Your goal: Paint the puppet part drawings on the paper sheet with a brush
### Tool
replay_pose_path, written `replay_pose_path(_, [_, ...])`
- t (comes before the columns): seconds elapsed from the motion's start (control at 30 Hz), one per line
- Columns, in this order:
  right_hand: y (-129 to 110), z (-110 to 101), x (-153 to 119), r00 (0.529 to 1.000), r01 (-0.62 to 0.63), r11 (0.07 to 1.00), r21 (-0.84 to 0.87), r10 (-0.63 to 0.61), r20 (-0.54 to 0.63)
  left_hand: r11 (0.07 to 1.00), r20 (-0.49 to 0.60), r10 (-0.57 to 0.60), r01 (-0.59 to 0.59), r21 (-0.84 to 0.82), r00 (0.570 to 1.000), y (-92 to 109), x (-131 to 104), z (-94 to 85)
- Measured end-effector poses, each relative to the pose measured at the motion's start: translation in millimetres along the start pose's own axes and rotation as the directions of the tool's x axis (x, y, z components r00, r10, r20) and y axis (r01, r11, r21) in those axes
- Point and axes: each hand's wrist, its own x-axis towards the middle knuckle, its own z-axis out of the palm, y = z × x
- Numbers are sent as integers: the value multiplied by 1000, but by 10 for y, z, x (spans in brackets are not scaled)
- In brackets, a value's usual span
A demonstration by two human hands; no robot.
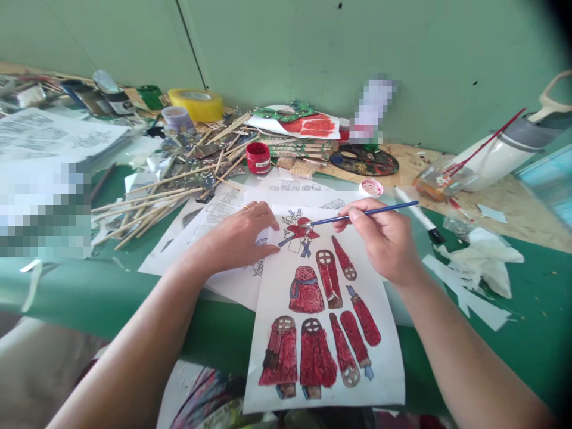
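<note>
A white sheet with drawn costume parts, most painted red, lies in front of me and reaches past the table's front edge. In my right hand is a blue paintbrush, its tip on or just over the partly red figure near the sheet's top. My left hand rests palm down at the sheet's upper left edge, fingers apart, holding nothing. Behind the sheet stands an open jar of red paint, with a pink-stained lid to its right.
Thin wooden sticks lie in a pile at the left. A paint palette, yellow tape and paint jars line the back. At the right are a white bottle, a marker and crumpled tissue.
</note>
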Motion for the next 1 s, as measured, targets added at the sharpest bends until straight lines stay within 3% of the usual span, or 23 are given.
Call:
replay_pose_path(0.23, [57,34,-19,995,-13,1000,13,11,101,1000,-13,20,-20,2,1000,-11,-5,7])
replay_pose_path(0.67, [33,-46,-23,997,17,999,-46,-13,82,1000,-11,4,-4,0,1000,-10,-3,12])
replay_pose_path(1.0, [57,-37,-15,989,22,997,-78,-10,151,1000,-6,-3,3,8,1000,-18,-5,10])
